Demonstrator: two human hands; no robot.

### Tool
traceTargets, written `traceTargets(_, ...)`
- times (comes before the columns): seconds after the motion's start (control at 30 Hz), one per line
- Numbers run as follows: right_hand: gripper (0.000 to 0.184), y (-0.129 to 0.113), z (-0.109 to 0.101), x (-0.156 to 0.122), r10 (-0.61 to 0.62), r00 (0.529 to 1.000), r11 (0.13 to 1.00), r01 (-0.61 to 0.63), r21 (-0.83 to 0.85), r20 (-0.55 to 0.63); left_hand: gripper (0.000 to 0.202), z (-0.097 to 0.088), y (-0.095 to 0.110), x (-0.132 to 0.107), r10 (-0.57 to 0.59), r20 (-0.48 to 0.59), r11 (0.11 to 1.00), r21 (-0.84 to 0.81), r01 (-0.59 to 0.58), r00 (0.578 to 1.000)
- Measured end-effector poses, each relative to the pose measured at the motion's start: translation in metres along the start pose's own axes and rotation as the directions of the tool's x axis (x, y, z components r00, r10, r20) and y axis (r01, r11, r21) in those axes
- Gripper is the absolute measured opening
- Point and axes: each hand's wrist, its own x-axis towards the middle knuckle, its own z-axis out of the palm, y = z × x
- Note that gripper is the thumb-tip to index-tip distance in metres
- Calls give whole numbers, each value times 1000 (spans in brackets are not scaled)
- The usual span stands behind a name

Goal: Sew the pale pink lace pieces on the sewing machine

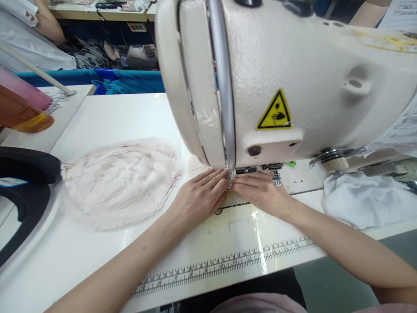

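My left hand (199, 192) and my right hand (259, 191) lie close together on the white table, under the head of a cream sewing machine (293, 78). Their fingers are pressed together around a small piece of pale lace fabric (231, 182) just in front of the needle area. The machine head hides the needle itself. A pile of sheer pinkish-white lace fabric (120, 178) lies on the table to the left of my left hand.
A printed ruler strip (228, 263) runs along the table's front edge. White cloth (365, 195) lies at the right under the machine arm. A black curved object (22, 182) sits at the far left. Another person's sleeve (22, 34) shows at the back left.
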Motion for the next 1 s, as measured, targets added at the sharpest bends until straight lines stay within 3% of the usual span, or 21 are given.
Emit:
traceTargets(0.17,25,3,-3,1,38,999,998,-39,49,26,15,2,1,0,-21,15,1000,23,21,1000)
traceTargets(0.3,24,3,-6,2,71,997,996,-70,52,-33,16,4,1,0,-42,32,998,43,40,999)
traceTargets(0.53,25,-3,-2,-6,251,961,956,-265,-124,-115,24,3,3,-1,-62,74,996,66,58,995)
traceTargets(0.73,23,5,-7,-2,258,964,966,-257,25,-67,31,6,2,-5,-10,68,993,118,2,998)
traceTargets(1.0,25,9,-8,-2,395,918,908,-396,136,39,34,7,1,-7,5,84,987,157,-18,996)
